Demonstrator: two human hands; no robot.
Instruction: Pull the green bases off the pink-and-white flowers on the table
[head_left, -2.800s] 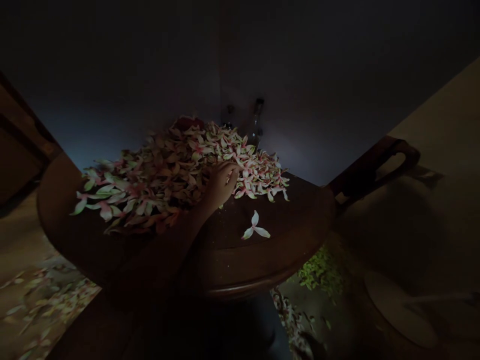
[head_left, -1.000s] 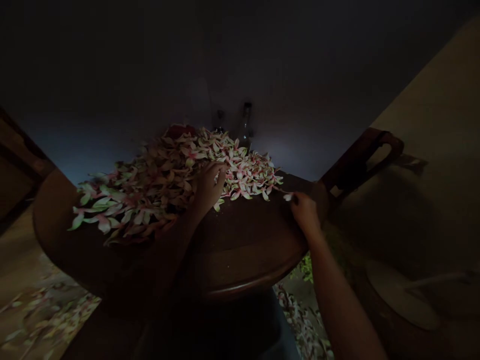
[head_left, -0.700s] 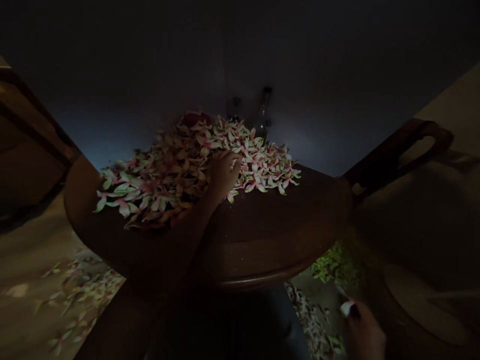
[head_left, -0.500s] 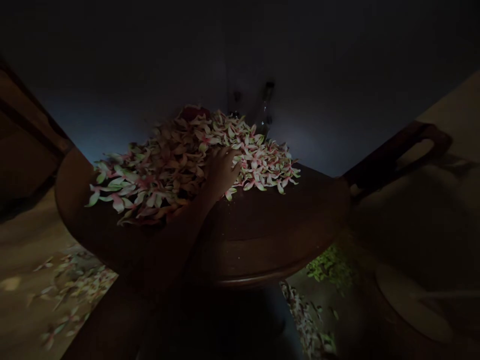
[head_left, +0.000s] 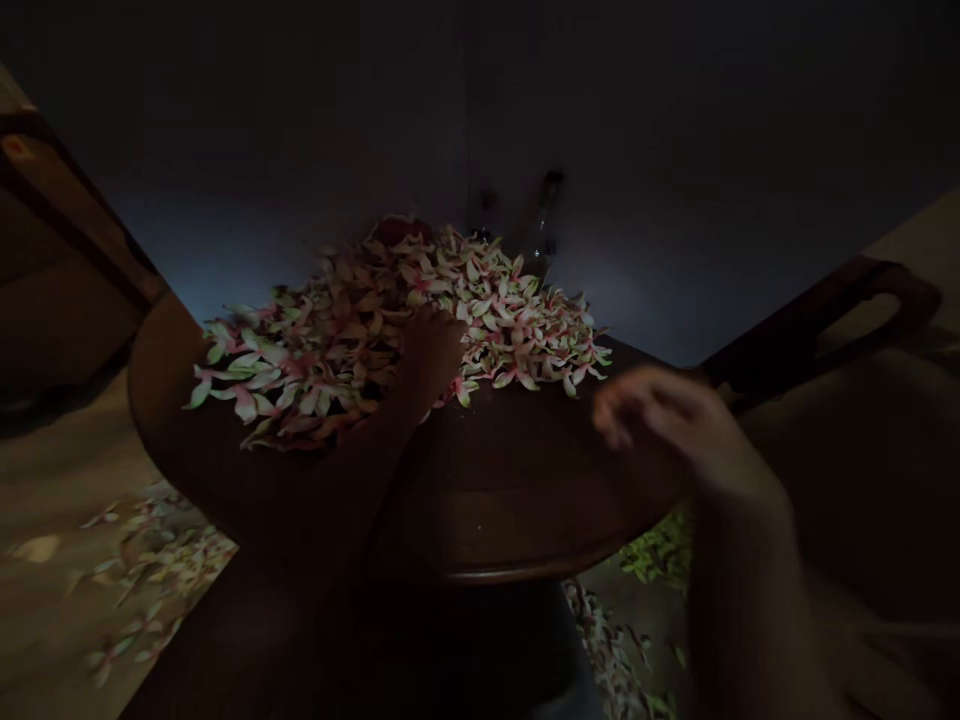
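A heap of pink-and-white flowers (head_left: pixel 517 325) with green-tipped petals lies on a dark brown, round-edged wooden table (head_left: pixel 510 500). My left hand (head_left: pixel 435 350) is in deep shadow at the heap's front middle, its fingers curled down among the blooms. What it grips, if anything, is hidden. My right hand (head_left: pixel 667 415) hovers over the table's right side, apart from the heap. Its fingers are loosely bent and blurred, and nothing shows between them.
Behind the heap stands a clear bottle (head_left: pixel 544 235) with a dark cap, near a dark red object (head_left: pixel 401 230). Loose flowers (head_left: pixel 187 560) lie on the floor at left. Green pieces (head_left: pixel 656 550) and more petals (head_left: pixel 611 640) lie below right. A wooden armrest (head_left: pixel 862 310) stands at right.
My right hand has come into view from the lower right. My left hand's fingers have curled in more at the heap. The whole view has shifted slightly.
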